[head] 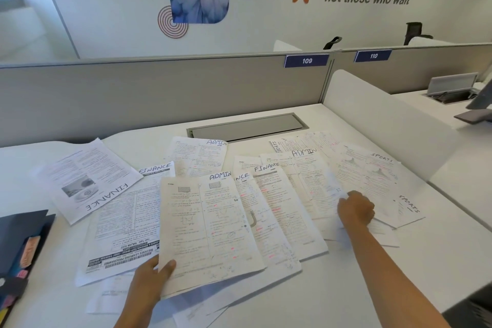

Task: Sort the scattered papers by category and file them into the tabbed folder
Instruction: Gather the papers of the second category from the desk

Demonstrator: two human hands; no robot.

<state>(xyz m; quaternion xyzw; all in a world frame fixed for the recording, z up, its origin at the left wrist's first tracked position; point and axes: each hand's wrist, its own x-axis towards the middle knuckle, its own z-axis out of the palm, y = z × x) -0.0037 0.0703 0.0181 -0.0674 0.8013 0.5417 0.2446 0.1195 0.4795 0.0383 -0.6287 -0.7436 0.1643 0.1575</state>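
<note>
**A:** Where do the papers lie at this moment?

**B:** The scattered white printed papers are spread over the white desk. They overlap each other, and each has ADMIN, FINANCE or SPORTS handwritten on it. The dark blue tabbed folder is at the left edge, well apart from most of them.

**A:** And the hands?

**B:** The left hand pinches the lower left corner of the large white sheet marked ADMIN. The thumb is on top and the other fingers are hidden below the sheet. The right hand is curled, knuckles up. It seems to close on a loose white sheet beside the white sheet marked SPORTS. This loose sheet is blurred, so I cannot tell exactly how the fingers hold it.

**A:** How will such paper handle?

**B:** I judge it very light and limp. Held by one corner, it will bend and hang, and it may crease or tear. The sheets also slide easily on each other, so pulling one can drag its neighbours.

**A:** Where to take hold, then?

**B:** At a free edge or corner, thumb above and fingers below, preferably with both hands supporting the sheet.
</note>
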